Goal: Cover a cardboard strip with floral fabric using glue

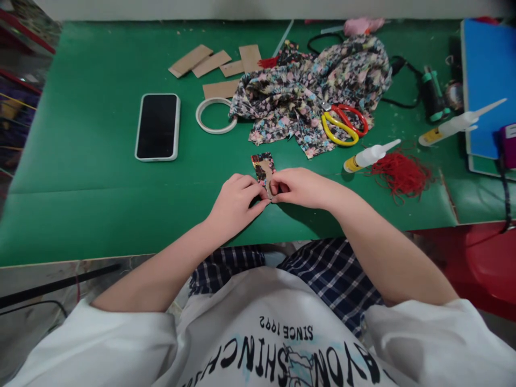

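Close to the table's front edge lies a small piece of cardboard [266, 171] with dark floral fabric showing around it. My left hand [238, 203] pinches its near end from the left, thumb and fingertips together. From the right, my right hand [301, 187] pinches the same end, with its fingers curled in. The fingertips of both hands almost meet there and hide the lower part of the piece. Beyond it a crumpled floral cloth [290, 88] is spread, with red-and-yellow-handled scissors [342, 122] resting on it.
A phone [158, 127] and a roll of tape [200, 122] lie left. Cardboard strips [191, 59] are scattered behind. To the right are a glue bottle [365, 158], another glue bottle [447, 129], tangled red thread [403, 173], a green-and-black tool [432, 95] and a blue folder [487, 80].
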### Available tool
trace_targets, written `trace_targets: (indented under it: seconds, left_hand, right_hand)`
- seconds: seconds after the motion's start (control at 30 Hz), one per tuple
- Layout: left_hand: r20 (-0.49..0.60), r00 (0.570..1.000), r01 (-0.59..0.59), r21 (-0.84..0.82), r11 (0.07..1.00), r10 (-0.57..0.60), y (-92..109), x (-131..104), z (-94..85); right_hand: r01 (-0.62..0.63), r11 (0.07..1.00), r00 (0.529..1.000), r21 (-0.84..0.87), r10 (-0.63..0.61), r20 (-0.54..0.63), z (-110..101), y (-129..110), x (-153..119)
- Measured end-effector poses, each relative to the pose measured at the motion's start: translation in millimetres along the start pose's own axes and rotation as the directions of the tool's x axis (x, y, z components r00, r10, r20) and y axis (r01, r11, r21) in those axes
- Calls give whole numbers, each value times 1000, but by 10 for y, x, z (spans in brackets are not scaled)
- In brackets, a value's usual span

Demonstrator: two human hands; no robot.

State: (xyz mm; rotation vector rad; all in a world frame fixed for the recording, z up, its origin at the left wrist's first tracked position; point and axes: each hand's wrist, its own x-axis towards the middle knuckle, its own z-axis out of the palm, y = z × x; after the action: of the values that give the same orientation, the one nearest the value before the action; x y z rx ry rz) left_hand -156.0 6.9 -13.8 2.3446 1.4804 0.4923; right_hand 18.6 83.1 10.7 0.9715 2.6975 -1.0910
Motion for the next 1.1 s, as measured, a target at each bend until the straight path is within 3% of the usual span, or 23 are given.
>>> trace_targets:
  seconds: [0.23, 0.4, 0.7, 0.8, 0.97, 1.1]
  left_hand:
    - [173, 983, 66, 3, 998, -66, -20, 166, -134]
    - [329, 942, 61, 5, 998, -60, -33, 367, -252]
    - [494, 861, 87, 95, 992, -123, -31, 512, -324]
    - [545, 828, 65, 142, 988, -133, -12, 556, -357]
    - [571, 811, 55, 142, 988, -127, 29, 592, -402]
    - [578, 805, 47, 156, 987, -130, 28, 621, -416]
  right_hand:
    - [-5, 998, 1000, -63, 6, 15, -8, -25, 16]
    - [-79, 991, 997, -107, 82, 17, -16, -40, 52]
    - [-175, 966, 979, -191, 190, 66, -50, -163, 111]
    - [-126, 986, 989, -104, 134, 68, -62, -99, 74]
    - [-51, 978, 998, 205, 41, 54, -73, 9, -8]
    - [-81, 977, 997, 198, 79, 16, -54, -20, -15]
